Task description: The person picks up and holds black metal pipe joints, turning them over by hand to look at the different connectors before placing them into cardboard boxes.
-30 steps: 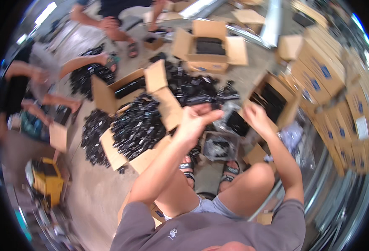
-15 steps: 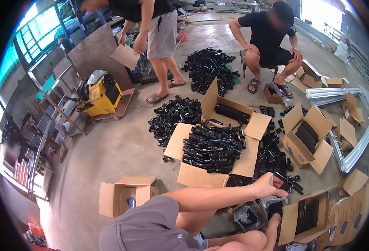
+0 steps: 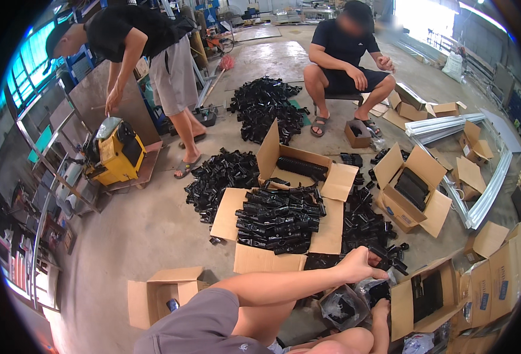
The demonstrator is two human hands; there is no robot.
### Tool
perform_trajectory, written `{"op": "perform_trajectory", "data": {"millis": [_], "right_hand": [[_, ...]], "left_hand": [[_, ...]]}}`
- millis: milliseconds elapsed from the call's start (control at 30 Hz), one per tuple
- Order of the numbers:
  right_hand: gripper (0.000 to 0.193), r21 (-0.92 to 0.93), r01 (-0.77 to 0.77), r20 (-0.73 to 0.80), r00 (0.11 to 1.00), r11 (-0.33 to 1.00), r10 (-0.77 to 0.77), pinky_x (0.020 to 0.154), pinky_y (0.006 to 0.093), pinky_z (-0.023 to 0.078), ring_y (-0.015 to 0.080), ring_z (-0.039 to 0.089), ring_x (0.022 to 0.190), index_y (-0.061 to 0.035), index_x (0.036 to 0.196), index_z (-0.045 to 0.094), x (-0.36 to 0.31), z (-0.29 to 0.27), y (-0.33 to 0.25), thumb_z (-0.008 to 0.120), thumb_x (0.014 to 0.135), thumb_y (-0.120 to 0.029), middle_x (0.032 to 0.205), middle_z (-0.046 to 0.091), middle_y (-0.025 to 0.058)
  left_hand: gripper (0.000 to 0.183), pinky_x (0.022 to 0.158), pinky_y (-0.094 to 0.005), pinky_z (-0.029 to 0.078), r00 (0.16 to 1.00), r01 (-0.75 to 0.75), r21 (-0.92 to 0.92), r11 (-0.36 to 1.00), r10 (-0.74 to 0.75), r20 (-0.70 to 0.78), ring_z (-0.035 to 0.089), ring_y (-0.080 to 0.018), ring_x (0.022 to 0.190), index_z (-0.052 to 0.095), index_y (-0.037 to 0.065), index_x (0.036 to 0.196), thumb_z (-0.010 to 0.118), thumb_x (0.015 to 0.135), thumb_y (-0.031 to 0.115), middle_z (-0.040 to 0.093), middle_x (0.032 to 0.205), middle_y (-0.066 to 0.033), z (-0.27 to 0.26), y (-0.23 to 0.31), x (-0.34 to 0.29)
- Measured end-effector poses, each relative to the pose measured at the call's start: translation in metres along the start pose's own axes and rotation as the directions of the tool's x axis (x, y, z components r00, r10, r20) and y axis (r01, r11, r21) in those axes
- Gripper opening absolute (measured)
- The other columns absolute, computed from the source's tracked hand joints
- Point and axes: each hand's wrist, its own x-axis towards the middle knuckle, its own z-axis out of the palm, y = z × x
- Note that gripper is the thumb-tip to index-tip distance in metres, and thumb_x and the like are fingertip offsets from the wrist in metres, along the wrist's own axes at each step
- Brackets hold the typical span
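Observation:
My left hand [image 3: 359,265] reaches across to the right, its fingers closed round a small black glossy part [image 3: 381,255]. Just below it, my right hand [image 3: 381,308] is at the edge of a clear plastic bag [image 3: 366,285] with black material inside. The right fingers are partly hidden, so their grip on the bag is unclear. A second box lined with clear plastic [image 3: 344,307] stands to the left of that bag and also holds black parts. More loose black parts [image 3: 397,259] lie beyond my left hand.
An open carton [image 3: 281,259] before me is heaped with black parts; piles [image 3: 266,109] surround it. Open cartons [image 3: 428,295] stand at right, with metal profiles [image 3: 482,200] beyond. One person sits on a stool [image 3: 343,100]; another stands by a yellow machine [image 3: 116,156].
The view has shifted, so the scene sits further left. The standing person has bent toward the yellow machine, the brown sheet no longer visible. The seated person has raised a hand. My hands stay nearly in place.

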Motion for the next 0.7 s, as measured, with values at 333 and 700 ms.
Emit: {"op": "perform_trajectory", "data": {"millis": [333,700], "right_hand": [[0.014,0.804,0.291,-0.208,0.954,0.518,-0.214,0.073,0.0341,0.052,0.0253,0.066,0.082,0.0002,0.091,0.064,-0.077,-0.188,-0.023,0.067,0.078,-0.006,0.081,0.066,0.0146],[0.023,0.921,0.388,-0.369,0.904,-0.048,0.216,0.063,0.0215,0.043,0.0077,0.057,0.078,0.0001,0.113,0.054,-0.146,-0.356,-0.062,0.064,0.094,-0.008,0.088,0.063,0.0038]], "left_hand": [[0.059,0.083,-0.0326,0.053,0.996,-0.042,0.061,0.997,0.046,-0.070,0.066,-0.0191,0.095,0.066,-0.009,0.113,0.088,0.068,0.023,0.071,0.106,-0.0154,0.012,-0.004,0.015],[0.024,0.075,-0.0261,0.053,0.981,-0.076,-0.666,0.742,0.175,0.083,0.060,-0.0062,0.080,0.064,-0.001,0.096,0.077,0.085,0.016,0.065,0.091,0.0003,0.041,0.004,-0.010]]}}
